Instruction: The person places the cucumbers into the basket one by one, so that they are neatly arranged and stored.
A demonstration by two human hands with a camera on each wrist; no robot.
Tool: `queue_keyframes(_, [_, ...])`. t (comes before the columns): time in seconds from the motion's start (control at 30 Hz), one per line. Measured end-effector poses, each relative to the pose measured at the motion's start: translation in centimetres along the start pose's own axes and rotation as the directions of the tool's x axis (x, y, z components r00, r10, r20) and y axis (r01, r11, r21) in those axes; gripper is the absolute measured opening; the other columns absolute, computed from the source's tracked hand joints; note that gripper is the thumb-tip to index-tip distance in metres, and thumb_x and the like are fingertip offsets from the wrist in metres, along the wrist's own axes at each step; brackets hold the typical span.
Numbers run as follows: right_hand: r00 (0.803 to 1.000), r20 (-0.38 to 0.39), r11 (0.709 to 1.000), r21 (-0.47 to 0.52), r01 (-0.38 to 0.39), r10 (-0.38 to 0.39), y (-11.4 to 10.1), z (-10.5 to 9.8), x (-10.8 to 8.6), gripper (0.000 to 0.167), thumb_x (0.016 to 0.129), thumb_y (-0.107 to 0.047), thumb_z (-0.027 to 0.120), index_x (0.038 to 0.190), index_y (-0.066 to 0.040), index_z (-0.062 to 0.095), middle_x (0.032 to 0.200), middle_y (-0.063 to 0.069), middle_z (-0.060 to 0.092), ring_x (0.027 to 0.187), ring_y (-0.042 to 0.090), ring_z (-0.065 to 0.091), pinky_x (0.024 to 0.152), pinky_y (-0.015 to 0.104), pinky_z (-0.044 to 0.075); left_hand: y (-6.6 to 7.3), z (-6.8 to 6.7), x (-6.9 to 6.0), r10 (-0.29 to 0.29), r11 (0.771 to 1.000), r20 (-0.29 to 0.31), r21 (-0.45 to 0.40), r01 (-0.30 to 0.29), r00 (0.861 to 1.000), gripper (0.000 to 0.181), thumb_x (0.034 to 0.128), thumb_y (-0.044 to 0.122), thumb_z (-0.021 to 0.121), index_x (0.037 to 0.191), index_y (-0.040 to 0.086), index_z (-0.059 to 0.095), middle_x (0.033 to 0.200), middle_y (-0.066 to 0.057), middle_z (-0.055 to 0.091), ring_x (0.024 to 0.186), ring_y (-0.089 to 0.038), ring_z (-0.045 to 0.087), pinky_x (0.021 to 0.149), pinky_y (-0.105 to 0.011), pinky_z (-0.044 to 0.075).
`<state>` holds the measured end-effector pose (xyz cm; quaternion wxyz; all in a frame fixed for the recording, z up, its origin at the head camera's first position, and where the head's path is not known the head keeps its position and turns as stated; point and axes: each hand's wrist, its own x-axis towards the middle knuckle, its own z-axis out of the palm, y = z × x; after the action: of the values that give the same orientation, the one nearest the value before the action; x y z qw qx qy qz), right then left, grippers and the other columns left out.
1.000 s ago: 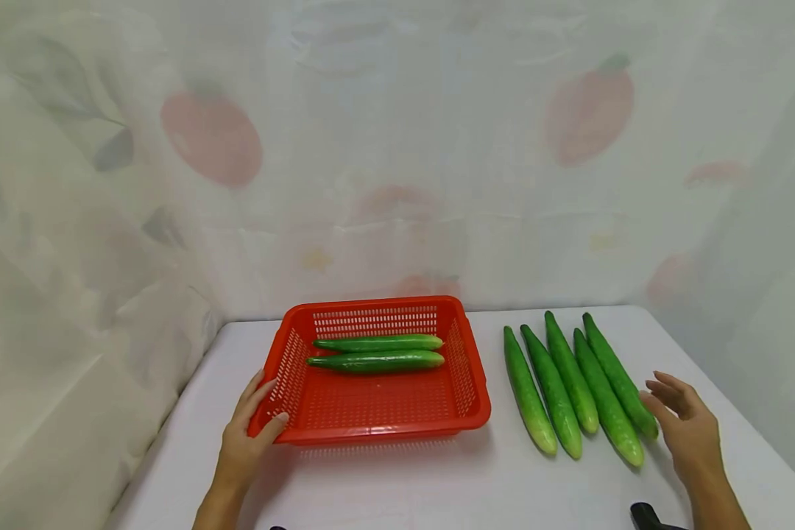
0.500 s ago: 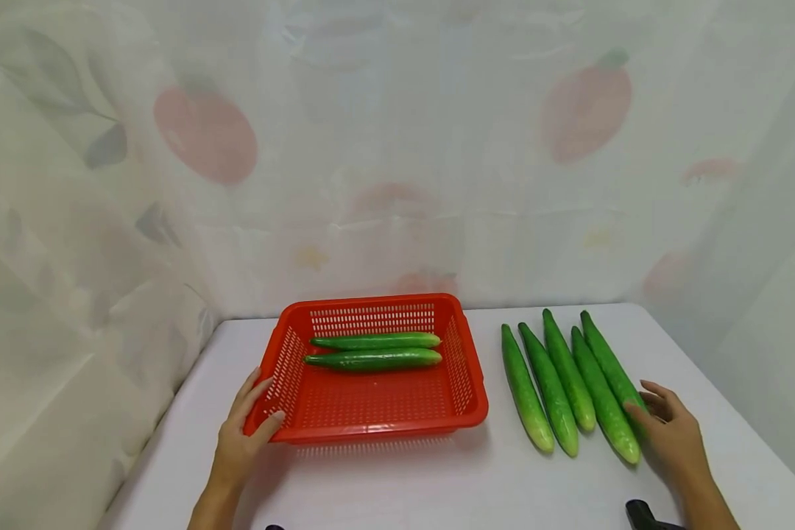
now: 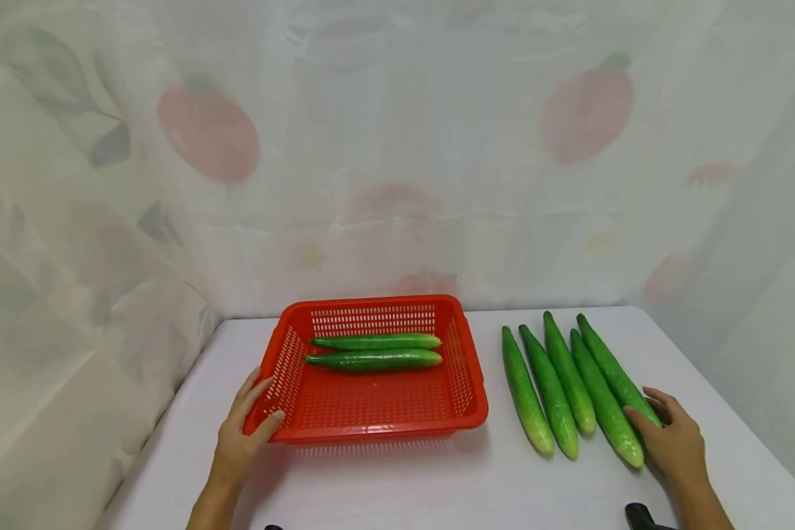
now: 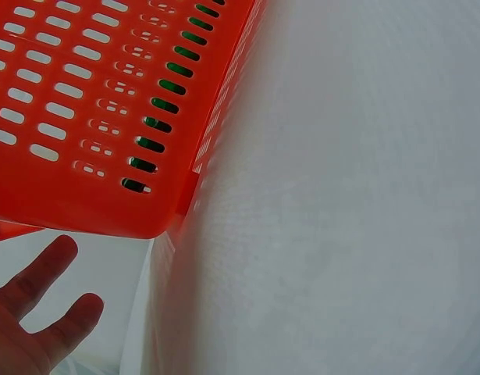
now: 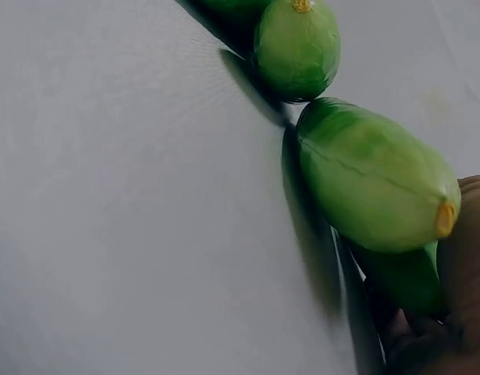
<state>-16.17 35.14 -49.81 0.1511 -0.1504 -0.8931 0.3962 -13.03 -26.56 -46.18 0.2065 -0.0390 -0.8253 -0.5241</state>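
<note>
My left hand (image 3: pixel 238 434) touches the front left corner of a red plastic basket (image 3: pixel 430 425), thumb at the front rim and fingers along the left side. In the left wrist view, straight, spread fingers (image 4: pixel 40 273) show below the basket's perforated wall (image 4: pixel 68 199). Two cucumbers (image 3: pixel 374 360) lie crosswise inside, towards the back. At the right, my right hand (image 3: pixel 676 442) grips the near end of the rightmost cucumber (image 3: pixel 609 362) between thumb and fingers. The right wrist view shows that cucumber (image 5: pixel 407 285) partly hidden behind its neighbour (image 5: pixel 372 180).
Several more cucumbers (image 3: pixel 526 394) lie side by side between the basket and my right hand. Black objects show at the front edge, one (image 3: pixel 639 515) near my right wrist. A patterned sheet (image 3: pixel 397 147) hangs behind the white table (image 3: pixel 397 493).
My right hand has moved left onto the rightmost cucumber and taken hold of its near end. That cucumber has shifted slightly. My left hand stays at the basket.
</note>
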Motion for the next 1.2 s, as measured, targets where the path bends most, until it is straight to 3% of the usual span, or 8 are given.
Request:
queue_keyframes(0.27, [0.984,-0.066,0.982,0.108,-0.157,0.164,-0.2,0.3,0.2,0.051,0.097,-0.024,0.055,0.142,-0.001,0.044,0.138,0.027,0.046,0.129,0.046,0.036,0.104,0.057,0.027,0.0,0.0,0.0,-0.003,1.000,0.002,0.010,0.003,1.000,0.052,0.0895,0.007,0.067,0.139,0.008,0.051,0.154,0.000,0.029,0.135,-0.009,0.028,0.092,-0.008,0.032])
queue_keyframes(0.43, [0.971,-0.120,0.965,0.193,-0.181,0.206,-0.4,0.2,0.1,0.049,0.098,-0.023,0.054,0.141,-0.002,0.046,0.140,0.024,0.045,0.132,0.040,0.035,0.108,0.048,0.025,0.0,-0.1,0.0,0.009,1.000,0.000,0.019,-0.009,1.000,0.053,0.0893,0.006,0.067,0.139,0.007,0.050,0.154,-0.002,0.029,0.135,-0.008,0.027,0.092,-0.008,0.032])
queue_keyframes(0.63, [0.959,-0.123,0.939,0.269,-0.215,0.255,-1.0,-0.4,-0.3,0.050,0.098,-0.028,0.054,0.144,-0.010,0.045,0.146,0.017,0.041,0.134,0.028,0.034,0.110,0.038,0.023,0.1,-0.1,-0.1,0.004,1.000,-0.003,-0.002,-0.004,1.000,0.052,0.0897,0.007,0.067,0.139,0.008,0.051,0.154,0.000,0.029,0.134,-0.009,0.028,0.093,-0.009,0.033])
queue_keyframes(0.73, [0.954,-0.123,0.926,0.301,-0.225,0.272,-1.4,-0.8,-0.3,0.050,0.098,-0.029,0.055,0.145,-0.014,0.046,0.145,0.011,0.044,0.129,0.018,0.038,0.103,0.021,0.029,-0.1,0.0,-0.1,-0.003,1.000,-0.002,-0.013,0.003,1.000,0.052,0.0897,0.007,0.067,0.139,0.008,0.051,0.154,0.000,0.029,0.134,-0.009,0.029,0.091,-0.009,0.034])
queue_keyframes(0.83, [0.953,-0.129,0.916,0.337,-0.218,0.274,-1.9,-1.0,-0.4,0.048,0.098,-0.026,0.058,0.143,-0.016,0.049,0.138,0.004,0.049,0.122,0.012,0.043,0.087,0.008,0.033,-0.4,0.0,-0.1,-0.001,1.000,0.006,-0.015,0.001,1.000,0.053,0.0896,0.007,0.067,0.140,0.007,0.050,0.154,-0.002,0.028,0.133,-0.009,0.029,0.091,-0.009,0.035])
queue_keyframes(0.9, [0.954,-0.122,0.901,0.381,-0.210,0.273,-2.2,-1.2,-0.5,0.047,0.097,-0.022,0.059,0.143,-0.016,0.050,0.135,0.001,0.050,0.121,0.011,0.043,0.080,0.006,0.035,-0.5,-0.1,-0.1,0.003,1.000,0.006,-0.013,-0.003,1.000,0.053,0.0893,0.006,0.067,0.140,0.007,0.050,0.154,-0.003,0.028,0.133,-0.009,0.029,0.091,-0.009,0.034])
queue_keyframes(1.1, [0.956,-0.097,0.815,0.551,-0.179,0.276,-3.6,-1.9,-0.9,0.045,0.095,-0.011,0.062,0.139,-0.013,0.054,0.127,-0.001,0.051,0.118,0.012,0.045,0.073,0.004,0.040,-0.4,0.1,0.0,0.010,1.000,0.005,-0.015,-0.010,1.000,0.053,0.0890,0.006,0.067,0.139,0.007,0.051,0.154,-0.002,0.028,0.133,-0.009,0.030,0.092,-0.010,0.034])
queue_keyframes(1.2, [0.968,-0.110,0.855,0.499,-0.143,0.227,-4.5,-2.1,-1.1,0.044,0.095,-0.014,0.063,0.138,-0.016,0.055,0.126,-0.006,0.052,0.115,0.011,0.045,0.074,0.005,0.040,-0.2,0.0,-0.1,0.014,1.000,-0.005,-0.026,-0.015,1.000,0.052,0.0889,0.005,0.067,0.138,0.007,0.052,0.154,-0.001,0.029,0.134,-0.009,0.029,0.095,-0.009,0.031])
